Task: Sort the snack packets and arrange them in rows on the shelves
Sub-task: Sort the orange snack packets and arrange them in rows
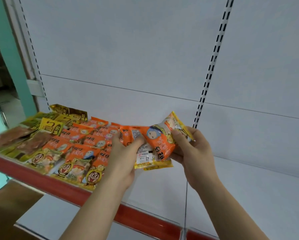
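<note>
Two hands on one bunch of orange snack packets (155, 144), held above the white shelf (249, 187): left hand (122, 158) grip pinching the lower packets, right hand (190, 149) grip pinching the top one's edge. Sorted orange rows (79, 149) and yellow packets (58, 120) lie left.

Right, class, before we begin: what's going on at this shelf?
A person is stocking a shop shelf with snack packets. Both hands hold a small bunch of orange packets above the shelf: the left hand grips them from below and the right hand pinches the top one's end. On the left part of the shelf, orange packets already lie in overlapping rows, with yellow packets behind them towards the back left. The right part of the shelf is still bare.
</note>
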Motion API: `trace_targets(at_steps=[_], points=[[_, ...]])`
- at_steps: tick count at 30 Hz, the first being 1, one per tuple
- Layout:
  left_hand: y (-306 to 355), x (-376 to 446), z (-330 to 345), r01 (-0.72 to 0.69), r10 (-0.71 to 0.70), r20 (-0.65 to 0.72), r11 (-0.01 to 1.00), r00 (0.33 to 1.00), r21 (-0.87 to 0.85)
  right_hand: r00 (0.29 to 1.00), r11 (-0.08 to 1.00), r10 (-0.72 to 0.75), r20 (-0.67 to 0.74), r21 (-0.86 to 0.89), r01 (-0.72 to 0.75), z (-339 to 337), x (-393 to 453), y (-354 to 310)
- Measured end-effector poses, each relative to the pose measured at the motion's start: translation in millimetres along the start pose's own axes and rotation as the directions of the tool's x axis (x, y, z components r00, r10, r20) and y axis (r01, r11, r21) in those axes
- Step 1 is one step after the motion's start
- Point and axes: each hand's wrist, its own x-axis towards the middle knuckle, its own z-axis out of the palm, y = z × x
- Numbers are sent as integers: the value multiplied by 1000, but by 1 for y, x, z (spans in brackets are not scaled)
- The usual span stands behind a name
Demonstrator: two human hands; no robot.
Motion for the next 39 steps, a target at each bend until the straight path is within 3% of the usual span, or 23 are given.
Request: trace_targets(at_steps=[6,11,15,18,24,28,30,33,36,39], points=[[8,18,2,121,-116,204,993,972,-10,992,992,-1,-123,-124,-14,30,12,19],[21,35,-13,176,-169,374,984,912,14,973,996,-5,-230,-92,-17,53,15,23],[31,40,-24,139,-131,365,990,922,5,906,1000,-19,-424,8,24,71,12,23],[38,43,-31,104,-83,319,993,944,-50,827,984,-118,-550,-176,24,74,8,25],[36,42,-38,-45,19,288,996,958,82,798,976,-102,-594,-215,-35,97,-12,43],[40,35,-41,-131,64,312,971,948,199,730,920,-216,-649,-386,-72,103,-14,43],[40,29,-40,-132,66,362,978,930,160,709,887,-272,-651,-456,-79,105,-14,40],[37,28,-38,-142,80,369,980,926,143,729,859,-299,-616,-507,-75,105,-15,39],[38,38,-40,-133,83,325,982,942,136,810,840,-260,-525,-537,-78,94,-14,32],[42,48,-43,-94,39,364,987,931,134,917,762,-278,-285,-647,30,72,-11,21]])
